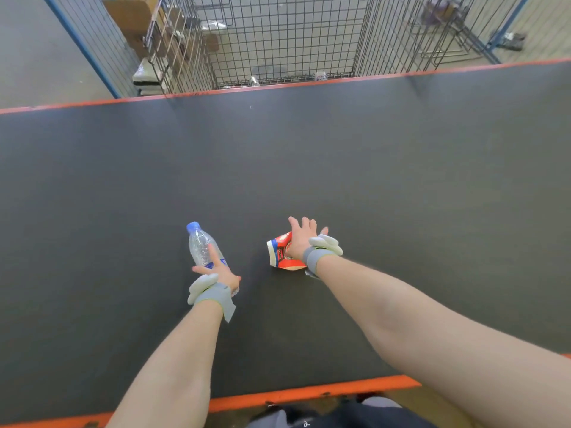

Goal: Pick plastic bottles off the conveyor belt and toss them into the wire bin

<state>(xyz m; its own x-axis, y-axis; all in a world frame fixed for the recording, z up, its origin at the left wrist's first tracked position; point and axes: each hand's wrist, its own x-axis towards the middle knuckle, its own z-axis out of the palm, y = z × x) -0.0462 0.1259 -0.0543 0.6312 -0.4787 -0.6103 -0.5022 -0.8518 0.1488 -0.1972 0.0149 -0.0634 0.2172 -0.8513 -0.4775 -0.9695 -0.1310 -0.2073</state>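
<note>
L hand (221, 274) gripped the lower end of a clear plastic bottle (202, 245) w/ blue cap, index finger lying along its side; cap pointed away from the person. Couldn't tell if it lay on the conveyor belt (340, 168) or was just above it. R hand (301, 239) was flat, fingers spread, resting on a crushed red carton (279, 251) just beside the bottle. Wire bin (278, 41) stood beyond the belt's far edge.

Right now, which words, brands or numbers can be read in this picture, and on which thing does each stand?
None can be read with certainty.
The blue label on the plastic bottle: too blurred.
The print on the red carton: too small and blurred.
The white mark on the dark clothing: not legible.
</note>
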